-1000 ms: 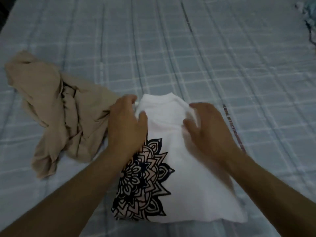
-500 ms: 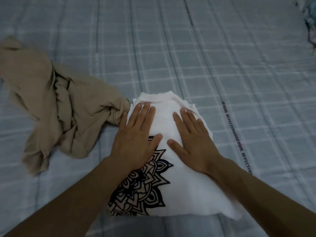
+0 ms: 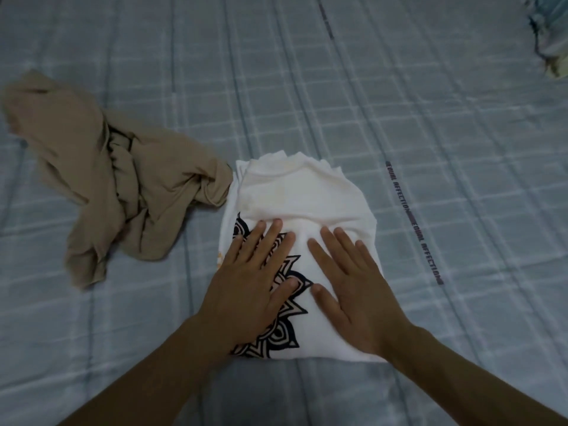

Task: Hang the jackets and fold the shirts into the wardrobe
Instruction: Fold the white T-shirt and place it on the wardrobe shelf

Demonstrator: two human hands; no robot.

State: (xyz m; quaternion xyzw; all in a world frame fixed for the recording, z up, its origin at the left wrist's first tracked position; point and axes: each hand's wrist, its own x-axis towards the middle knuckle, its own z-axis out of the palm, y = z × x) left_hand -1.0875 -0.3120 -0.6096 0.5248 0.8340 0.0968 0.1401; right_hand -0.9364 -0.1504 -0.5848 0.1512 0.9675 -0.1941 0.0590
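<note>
My flat, spread left hand [image 3: 249,287] and right hand [image 3: 350,290] have slid toward six o'clock down the folded white mandala-print cotton shirt [image 3: 295,195], smoothing it, so it's nearly wardrobe-ready.

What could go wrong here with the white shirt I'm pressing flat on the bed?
1. Both hands, left and right, press only the near half of the shirt; its far layers look uneven and may spring open when lifted.
2. The tan garment lies right against the shirt's far left corner, so it might drag along or catch.
3. The bedsheet is soft, so sliding the fingers under may loosen the fold.
</note>
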